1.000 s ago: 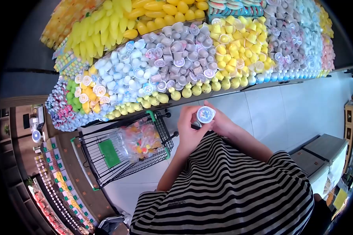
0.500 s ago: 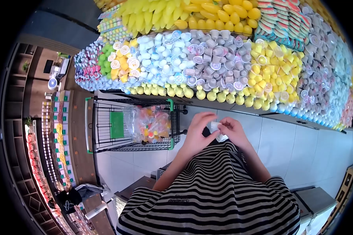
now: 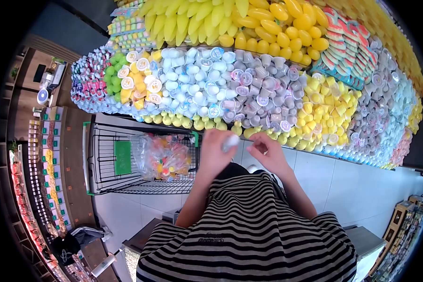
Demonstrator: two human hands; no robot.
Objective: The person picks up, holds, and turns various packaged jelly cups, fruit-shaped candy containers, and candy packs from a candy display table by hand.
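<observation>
My left hand [image 3: 215,152] is closed round a small white cup [image 3: 231,142], blurred by motion, in front of my chest. A short gap to the right, my right hand [image 3: 268,151] is raised with its fingers curled and apart, holding nothing that shows. Both hands are just in front of the display's near edge. Beyond them lie heaps of white-blue cups [image 3: 197,80], grey cups [image 3: 263,89] and yellow cups [image 3: 326,108]. A clear plastic bag [image 3: 162,157] of colourful pieces rests in the cart to the left of my left hand.
The black wire shopping cart [image 3: 122,183] with green corners stands on the left. A row of yellow-green gourd-shaped containers [image 3: 199,123] lines the display edge. Grey boxes [image 3: 366,242] stand at the lower right. Shelves [image 3: 80,169] with goods run along the far left.
My hands have drawn apart; the white cup, earlier between both hands, is now in my left hand alone. The view has shifted, and the cart now appears further left than half a second ago.
</observation>
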